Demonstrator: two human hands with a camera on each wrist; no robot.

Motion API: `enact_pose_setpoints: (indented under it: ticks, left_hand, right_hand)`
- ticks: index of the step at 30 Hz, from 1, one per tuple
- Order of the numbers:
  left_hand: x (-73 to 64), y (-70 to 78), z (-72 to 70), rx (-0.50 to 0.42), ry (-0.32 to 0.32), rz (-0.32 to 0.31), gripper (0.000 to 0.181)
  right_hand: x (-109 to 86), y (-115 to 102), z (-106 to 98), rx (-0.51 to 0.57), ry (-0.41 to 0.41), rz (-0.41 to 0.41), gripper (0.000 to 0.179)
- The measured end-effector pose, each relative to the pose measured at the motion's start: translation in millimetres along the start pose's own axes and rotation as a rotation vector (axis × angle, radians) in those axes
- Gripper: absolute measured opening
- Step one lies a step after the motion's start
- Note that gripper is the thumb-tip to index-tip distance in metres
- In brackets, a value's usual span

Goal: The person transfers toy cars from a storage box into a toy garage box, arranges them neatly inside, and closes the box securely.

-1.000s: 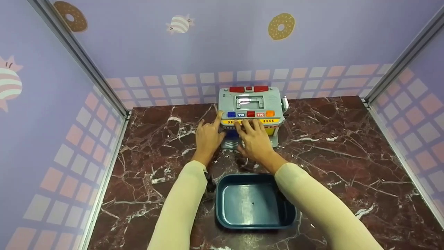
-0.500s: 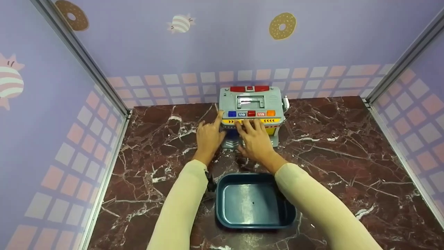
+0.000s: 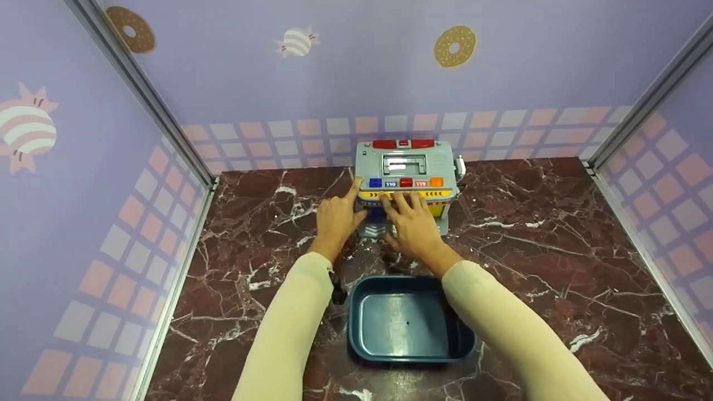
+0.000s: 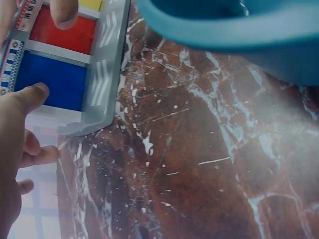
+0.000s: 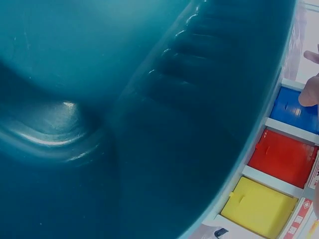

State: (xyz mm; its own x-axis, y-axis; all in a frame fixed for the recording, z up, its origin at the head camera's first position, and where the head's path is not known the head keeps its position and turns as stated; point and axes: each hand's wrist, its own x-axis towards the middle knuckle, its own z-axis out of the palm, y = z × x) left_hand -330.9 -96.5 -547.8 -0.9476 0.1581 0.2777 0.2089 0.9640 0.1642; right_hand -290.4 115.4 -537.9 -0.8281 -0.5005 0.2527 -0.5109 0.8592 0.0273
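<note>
A grey toy rescue station [image 3: 367, 161] stands near the back wall, with blue, red and orange buttons along its top. Its front has a blue door [image 4: 55, 79], a red door [image 5: 283, 158] and a yellow door [image 5: 256, 206]. My left hand [image 3: 336, 220] is at the station's left corner. Its index finger reaches the top edge, and the thumb lies at the blue door. My right hand [image 3: 415, 225] rests its fingertips on the yellow striped front edge. In the left wrist view, one of its digits hangs over the red door.
A dark teal plastic tub [image 3: 390, 328] sits nearer the person, between the forearms; nothing shows inside it. Dark red marbled tabletop [image 3: 535, 239] spreads around both. Lilac panels [image 3: 356, 83] close in the back and both sides.
The head view has shifted slightly. Both hands keep the same place on the toy station, and the tub has not moved.
</note>
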Motion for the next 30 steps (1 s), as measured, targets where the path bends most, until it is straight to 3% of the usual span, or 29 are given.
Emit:
enact_pose_setpoints:
  ticks: [8,22,30]
  left_hand:
    - [4.0,-5.2,-4.0,-0.018,-0.105,-0.047,0.092]
    - [10.0,4.2,-10.9,-0.033,-0.14,-0.056,0.092]
    - [6.8,3.1,-6.5,-0.025,-0.136,-0.067,0.093]
  right_hand:
    - [8.5,1,3,0.001,-0.032,0.003,0.099]
    - [5.7,7,-1,-0.005,-0.023,0.029,0.099]
    - [3.7,5,4,-0.002,-0.04,0.025,0.099]
